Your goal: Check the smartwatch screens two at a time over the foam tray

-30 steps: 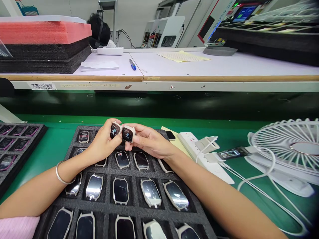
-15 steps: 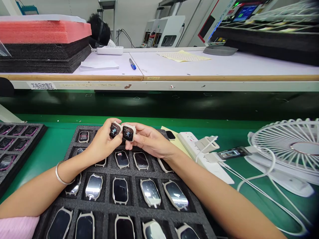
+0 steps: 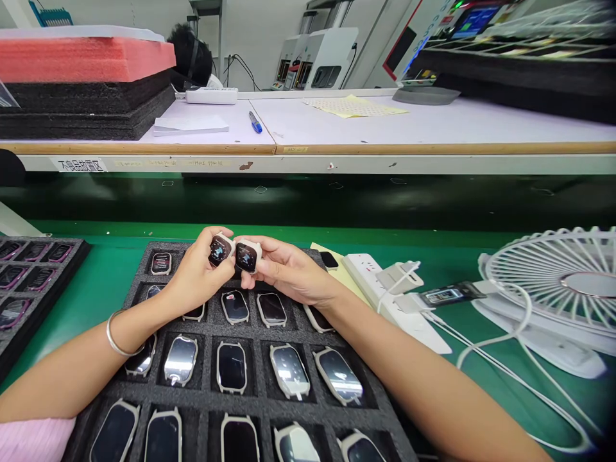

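Above the far rows of a dark grey foam tray [image 3: 206, 401], my left hand [image 3: 198, 266] grips a smartwatch body [image 3: 221, 250] with a lit screen. Close beside it, my right hand [image 3: 283, 266] holds a second smartwatch body [image 3: 247, 256] between thumb and fingers, its screen lit as well. Both have light-coloured cases, no straps, and a blue figure on the display. More strapless watches lie in the tray's square pockets, such as a dark-screened watch [image 3: 231, 367] and one with lit text [image 3: 161, 263]. My hands and forearms hide some pockets.
At right stand a white power strip [image 3: 368, 282] with plugs and cables, and a white fan [image 3: 553, 289]. Another foam tray [image 3: 72, 282] holds purple-rimmed watches at left. A raised shelf [image 3: 337, 131] crosses behind, bearing foam stacks [image 3: 86, 96] and a pen [image 3: 255, 122]. A person's head [image 3: 190, 58] shows beyond.
Both hands keep hold of the two watches in almost the same position. The whole view has shifted very slightly; nothing else visibly differs.
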`<state>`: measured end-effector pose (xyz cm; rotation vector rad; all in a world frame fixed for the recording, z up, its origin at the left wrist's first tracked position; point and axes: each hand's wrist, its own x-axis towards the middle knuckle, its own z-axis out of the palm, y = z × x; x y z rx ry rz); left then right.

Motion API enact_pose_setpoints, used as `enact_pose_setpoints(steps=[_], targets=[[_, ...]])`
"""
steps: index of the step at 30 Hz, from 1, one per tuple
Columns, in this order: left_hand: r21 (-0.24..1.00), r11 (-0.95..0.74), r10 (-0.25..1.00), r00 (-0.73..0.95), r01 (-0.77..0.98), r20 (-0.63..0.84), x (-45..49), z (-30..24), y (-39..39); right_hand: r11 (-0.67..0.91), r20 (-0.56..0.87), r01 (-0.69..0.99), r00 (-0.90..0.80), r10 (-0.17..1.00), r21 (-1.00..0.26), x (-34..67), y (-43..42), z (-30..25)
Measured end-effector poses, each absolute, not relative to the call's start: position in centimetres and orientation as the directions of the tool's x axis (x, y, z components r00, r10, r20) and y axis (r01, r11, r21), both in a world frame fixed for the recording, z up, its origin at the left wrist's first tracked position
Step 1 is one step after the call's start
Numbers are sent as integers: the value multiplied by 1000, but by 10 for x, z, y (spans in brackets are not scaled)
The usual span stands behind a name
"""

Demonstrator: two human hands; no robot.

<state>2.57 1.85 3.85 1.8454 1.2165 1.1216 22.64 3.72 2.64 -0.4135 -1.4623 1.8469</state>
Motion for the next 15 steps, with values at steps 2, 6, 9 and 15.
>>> enact_pose_setpoints(steps=[2, 6, 9, 15], targets=[[852, -356, 933, 196, 385, 301, 26, 40, 18, -81, 181, -330, -690, 701, -941, 227, 37, 27], [863, -334, 942, 178, 380, 286, 27, 41, 18, -72, 174, -311, -693, 700, -948, 226, 36, 28], [876, -324, 945, 171, 358, 280, 27, 41, 18, -65, 195, -339, -677, 709, -938, 226, 36, 29], [886, -299, 954, 137, 353, 267, 28, 42, 18, -56, 200, -329, -691, 695, -943, 227, 36, 27]])
